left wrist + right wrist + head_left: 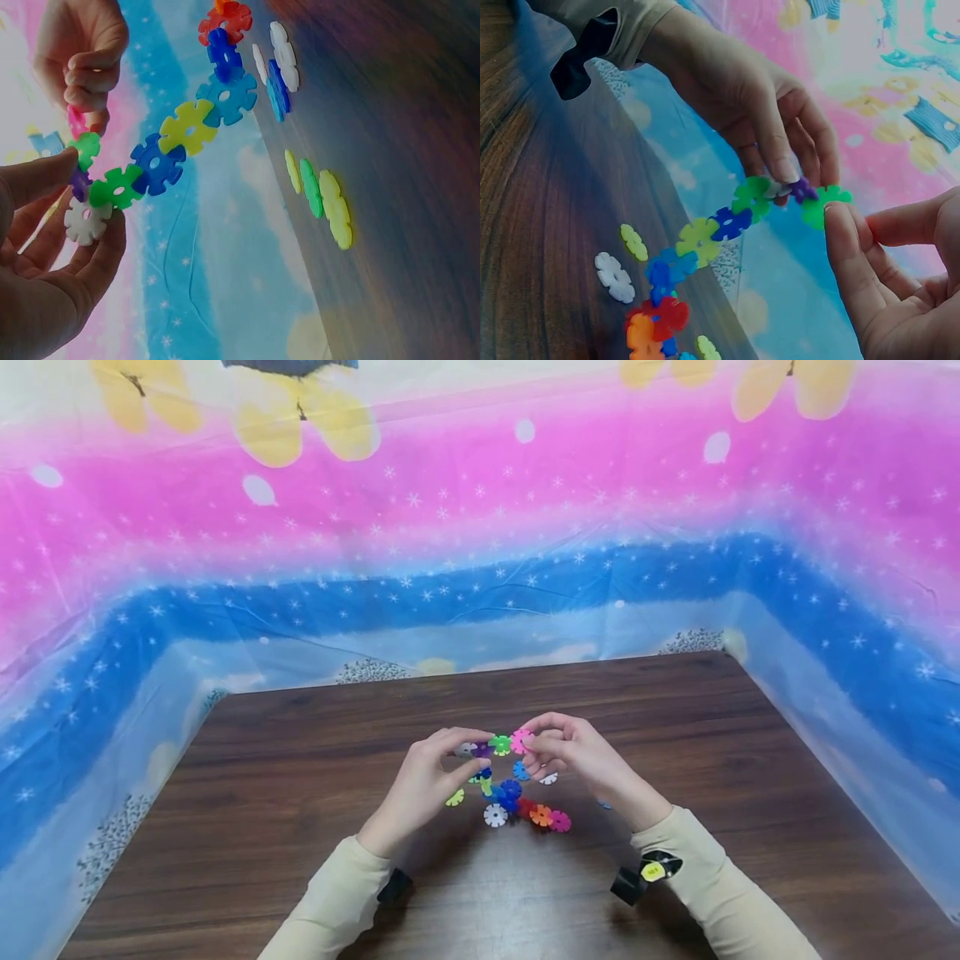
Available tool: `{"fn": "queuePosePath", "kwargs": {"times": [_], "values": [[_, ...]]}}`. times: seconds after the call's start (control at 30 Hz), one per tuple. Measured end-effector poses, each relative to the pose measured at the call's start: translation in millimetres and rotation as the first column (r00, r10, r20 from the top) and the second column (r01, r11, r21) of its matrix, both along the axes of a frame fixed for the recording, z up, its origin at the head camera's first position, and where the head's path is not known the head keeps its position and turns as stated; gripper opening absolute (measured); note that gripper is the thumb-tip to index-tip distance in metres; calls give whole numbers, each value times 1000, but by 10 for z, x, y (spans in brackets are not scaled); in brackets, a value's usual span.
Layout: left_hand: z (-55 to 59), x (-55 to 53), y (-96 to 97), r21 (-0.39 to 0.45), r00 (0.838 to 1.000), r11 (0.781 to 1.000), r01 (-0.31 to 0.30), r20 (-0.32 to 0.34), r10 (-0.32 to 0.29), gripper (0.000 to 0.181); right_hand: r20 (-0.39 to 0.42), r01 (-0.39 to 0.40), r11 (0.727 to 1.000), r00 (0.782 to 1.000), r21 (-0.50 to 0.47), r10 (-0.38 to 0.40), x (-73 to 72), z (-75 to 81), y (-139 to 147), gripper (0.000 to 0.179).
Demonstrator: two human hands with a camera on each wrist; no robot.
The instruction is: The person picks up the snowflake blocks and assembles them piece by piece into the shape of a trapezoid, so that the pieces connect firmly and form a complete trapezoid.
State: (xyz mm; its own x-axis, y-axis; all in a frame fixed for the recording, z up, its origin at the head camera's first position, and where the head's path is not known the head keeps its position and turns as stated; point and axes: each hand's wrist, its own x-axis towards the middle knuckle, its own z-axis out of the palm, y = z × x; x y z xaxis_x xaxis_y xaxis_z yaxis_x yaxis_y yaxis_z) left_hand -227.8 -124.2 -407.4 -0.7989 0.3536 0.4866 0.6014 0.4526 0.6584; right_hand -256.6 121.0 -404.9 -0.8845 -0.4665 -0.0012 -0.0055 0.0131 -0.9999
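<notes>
Both hands hold up a curved chain of notched plastic snowflake discs. My left hand (pixel 420 785) grips it at a white disc (pixel 88 222) and a purple disc (pixel 804 190). At the chain's end, my right hand (pixel 585 760) pinches a pink disc (pixel 521 742) between thumb and fingers, right beside a green disc (pixel 501 744). From the left hand the chain runs down through a second green disc (pixel 116 187), a dark blue disc (pixel 157 165), a yellow disc (pixel 189 127), further blue ones, a red disc (pixel 225 22), an orange disc (pixel 540 815) and a magenta disc (pixel 559 822).
Loose discs lie on the dark wooden table (pixel 300 827) below the hands, among them a white disc (pixel 495 815), a yellow-green disc (pixel 455 797) and a light blue disc (pixel 521 770). A patterned pink and blue cloth (pixel 480 543) surrounds the table's back and sides.
</notes>
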Motion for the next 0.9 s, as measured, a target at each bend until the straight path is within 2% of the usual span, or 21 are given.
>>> {"fn": "queuePosePath", "kwargs": {"times": [0.27, 0.47, 0.7, 0.9], "values": [[-43, 1, 41, 9, 1000, 1000, -23, -15, 23, 29, -6, -10, 1000, 1000, -25, 9, 31, -6, 21, 29], [-40, 31, 78, 9, 999, 1000, -15, -46, 16, 31, -38, 9, 1000, 999, 3, -8, 59, 14, 0, 25], [-43, 45, 79, 0, 999, 1000, -27, -35, 27, 32, -37, 18, 1000, 999, 18, -17, 49, 4, -38, 25], [-30, 8, 64, -31, 1000, 999, -9, -18, 9, 29, -49, -9, 999, 999, 49, 11, 22, 16, -15, 31]]}}
